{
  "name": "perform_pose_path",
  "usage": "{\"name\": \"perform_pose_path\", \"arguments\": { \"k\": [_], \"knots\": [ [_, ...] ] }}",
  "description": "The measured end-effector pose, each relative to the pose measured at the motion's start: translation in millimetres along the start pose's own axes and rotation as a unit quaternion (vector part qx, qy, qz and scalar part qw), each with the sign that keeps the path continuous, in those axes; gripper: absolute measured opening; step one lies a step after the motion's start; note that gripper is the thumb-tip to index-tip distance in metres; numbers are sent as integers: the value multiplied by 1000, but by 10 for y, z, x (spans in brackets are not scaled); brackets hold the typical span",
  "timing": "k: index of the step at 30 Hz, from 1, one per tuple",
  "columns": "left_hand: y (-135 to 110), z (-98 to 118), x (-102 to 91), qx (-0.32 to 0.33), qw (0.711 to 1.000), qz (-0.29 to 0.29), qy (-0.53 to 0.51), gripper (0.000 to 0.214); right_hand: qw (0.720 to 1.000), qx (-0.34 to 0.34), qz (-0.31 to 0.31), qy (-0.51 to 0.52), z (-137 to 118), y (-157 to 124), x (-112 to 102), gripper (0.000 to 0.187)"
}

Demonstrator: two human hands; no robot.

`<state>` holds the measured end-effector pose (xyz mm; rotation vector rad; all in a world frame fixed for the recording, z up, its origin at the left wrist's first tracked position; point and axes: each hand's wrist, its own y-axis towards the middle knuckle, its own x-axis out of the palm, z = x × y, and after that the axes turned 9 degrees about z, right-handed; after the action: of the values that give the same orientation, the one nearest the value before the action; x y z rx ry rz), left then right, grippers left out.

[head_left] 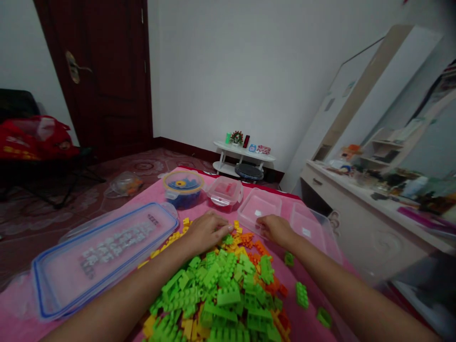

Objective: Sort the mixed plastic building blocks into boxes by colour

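A heap of toy bricks (224, 289), mostly green with orange and yellow ones at its far end, lies on a pink cloth (309, 323). My left hand (204, 232) rests palm down on the far end of the heap, fingers curled over yellow and orange bricks; what they hold, if anything, is hidden. My right hand (276, 230) lies at the near edge of an empty clear square box (259, 209), fingers bent and hidden from view.
A large clear lid with a blue rim (103, 256) lies to the left. Behind the heap stand a round tub with blue bricks (183, 188), a small box with red contents (225, 191) and another clear box (309, 229). A white desk (359, 209) stands right.
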<state>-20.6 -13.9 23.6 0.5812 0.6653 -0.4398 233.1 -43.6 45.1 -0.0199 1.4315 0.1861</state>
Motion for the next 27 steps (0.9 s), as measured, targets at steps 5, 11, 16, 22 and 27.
{"name": "perform_pose_path", "arguments": {
  "k": [5,11,16,22,27],
  "knots": [
    [-2,-88,72,25,999,5,30,41,999,-2,-9,-43,-53,17,-38,24],
    [-20,-98,79,42,999,-11,17,40,994,28,-30,-97,-55,21,-58,24],
    [-29,-109,81,37,999,-15,2,40,993,37,-12,-108,-13,-58,-221,30],
    [-19,-85,72,30,999,-40,-10,41,982,78,-74,-152,-9,-402,-362,22],
    [-30,-37,52,30,998,-60,-7,38,981,77,-146,-107,-55,-697,-14,35]
  ]
}}
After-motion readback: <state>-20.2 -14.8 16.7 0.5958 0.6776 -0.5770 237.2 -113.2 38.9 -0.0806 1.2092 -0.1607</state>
